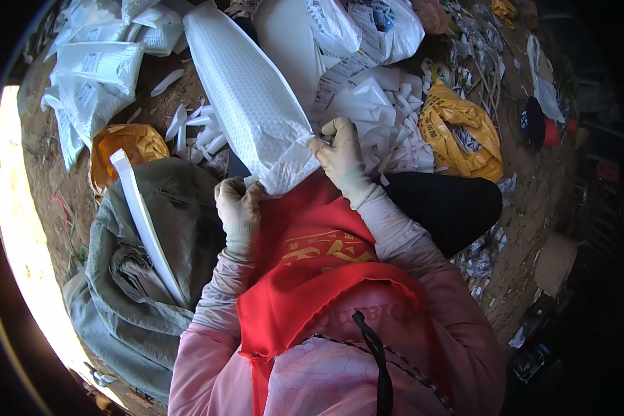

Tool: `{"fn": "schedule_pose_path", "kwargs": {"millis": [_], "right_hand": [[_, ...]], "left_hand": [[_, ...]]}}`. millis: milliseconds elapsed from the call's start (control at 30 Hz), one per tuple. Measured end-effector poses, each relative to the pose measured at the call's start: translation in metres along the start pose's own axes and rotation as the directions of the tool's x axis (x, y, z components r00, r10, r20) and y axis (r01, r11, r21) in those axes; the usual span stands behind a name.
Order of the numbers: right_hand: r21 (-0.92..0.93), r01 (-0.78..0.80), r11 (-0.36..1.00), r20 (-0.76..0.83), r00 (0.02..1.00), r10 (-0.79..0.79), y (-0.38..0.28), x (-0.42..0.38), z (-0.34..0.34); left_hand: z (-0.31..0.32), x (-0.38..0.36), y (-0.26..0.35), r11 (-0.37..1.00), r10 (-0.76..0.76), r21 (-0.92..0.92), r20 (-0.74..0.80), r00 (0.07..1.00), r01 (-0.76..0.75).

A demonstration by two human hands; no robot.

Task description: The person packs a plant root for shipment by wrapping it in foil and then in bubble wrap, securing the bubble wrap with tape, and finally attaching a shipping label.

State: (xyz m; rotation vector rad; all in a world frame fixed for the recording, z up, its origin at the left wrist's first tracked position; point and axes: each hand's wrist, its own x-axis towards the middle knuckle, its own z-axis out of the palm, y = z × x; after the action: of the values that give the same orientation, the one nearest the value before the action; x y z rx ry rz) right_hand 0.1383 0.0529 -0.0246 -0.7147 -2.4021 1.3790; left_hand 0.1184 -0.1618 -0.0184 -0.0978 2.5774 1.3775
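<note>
A long white bubble-wrap mailer bag (246, 90) stretches away from my lap, its near end pulled wide between my gloved hands. My left hand (239, 208) is closed on the bag's near left corner. At the right corner, my right hand (341, 156) pinches the edge between thumb and fingers. Both hands wear pale, dirty work gloves. Beneath the bag's near end lies my red apron (305, 243) with yellow lettering. Whatever is inside the bag, if anything, I cannot make out.
Bubble mailers (97, 69) are piled at the upper left. White plastic scraps (367, 104) lie beyond my right hand, beside a yellow plastic bag (461, 132). A grey-green sack (166, 194) with a white strip (145, 222) sits at left, near an orange bag (128, 149).
</note>
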Motion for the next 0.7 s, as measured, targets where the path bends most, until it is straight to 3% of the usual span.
{"fn": "schedule_pose_path", "kwargs": {"millis": [33,67,133,167,200,233,300,333,367,400,433,467,500,567,600,667,700], "right_hand": [[-0.110,0.152,0.982,-0.033,0.987,-0.156,-0.009,0.000,-0.001],[-0.263,0.159,0.952,0.108,0.985,-0.135,-0.021,0.003,-0.003],[-0.536,0.226,0.813,0.355,0.935,-0.026,-0.049,0.012,-0.014],[-0.482,0.194,0.854,0.398,0.917,0.016,-0.054,0.013,-0.013],[-0.430,0.156,0.889,0.437,0.898,0.054,-0.060,0.013,-0.011],[-0.378,0.115,0.919,0.475,0.876,0.086,-0.065,0.015,-0.008],[-0.334,-0.004,0.943,0.450,0.878,0.163,-0.072,0.014,-0.002],[-0.246,-0.004,0.969,0.554,0.820,0.144,-0.065,0.017,0.000],[-0.065,-0.134,0.989,0.618,0.773,0.145,-0.064,0.018,0.002],[0.097,-0.284,0.954,0.678,0.720,0.146,-0.062,0.018,0.003],[0.329,-0.520,0.788,0.714,0.683,0.153,-0.068,0.014,0.003],[0.437,-0.569,0.697,0.742,0.666,0.077,-0.063,0.012,0.003],[0.431,-0.589,0.684,0.754,0.651,0.085,-0.063,0.017,-0.006],[0.293,-0.466,0.835,0.800,0.598,0.053,-0.022,0.028,-0.005],[0.329,-0.207,0.921,0.690,0.718,-0.085,0.001,0.041,-0.011],[0.323,-0.383,0.865,0.597,0.792,0.128,0.023,0.083,-0.044],[0.309,-0.747,0.589,0.631,0.624,0.461,0.025,0.108,-0.064]], "left_hand": [[0.002,0.002,-0.003,0.921,0.162,0.371,-0.093,0.982,-0.117],[0.002,0.003,-0.004,0.918,0.148,0.387,-0.130,0.980,-0.088],[0.007,0.000,-0.010,0.995,0.030,-0.097,-0.025,0.999,-0.033],[0.010,-0.002,-0.011,0.942,-0.001,-0.335,0.051,0.999,0.018],[-0.001,-0.008,0.029,0.871,-0.097,-0.458,0.194,0.976,0.178],[-0.007,-0.009,0.044,0.917,-0.187,-0.311,0.218,0.958,0.250],[-0.003,-0.005,0.051,0.775,-0.001,-0.591,0.351,0.936,0.222],[0.000,0.000,0.057,0.720,-0.036,-0.629,0.391,0.920,0.295],[-0.004,0.002,0.064,0.752,-0.044,-0.583,0.422,0.906,0.308],[0.001,0.005,0.062,0.681,-0.052,-0.636,0.452,0.890,0.363],[0.005,0.008,0.062,0.602,-0.059,-0.682,0.480,0.875,0.414],[0.007,0.005,0.065,0.608,-0.020,-0.702,0.454,0.891,0.371],[0.004,0.003,0.064,0.694,0.023,-0.648,0.454,0.891,0.313],[0.005,0.003,0.044,0.751,0.033,-0.587,0.491,0.870,0.303],[0.001,0.006,0.016,0.748,0.049,-0.568,0.562,0.826,0.342],[-0.020,0.015,-0.020,0.727,0.075,-0.527,0.699,0.711,0.441],[-0.038,0.021,-0.007,0.689,0.065,-0.523,0.734,0.676,0.502]]}}
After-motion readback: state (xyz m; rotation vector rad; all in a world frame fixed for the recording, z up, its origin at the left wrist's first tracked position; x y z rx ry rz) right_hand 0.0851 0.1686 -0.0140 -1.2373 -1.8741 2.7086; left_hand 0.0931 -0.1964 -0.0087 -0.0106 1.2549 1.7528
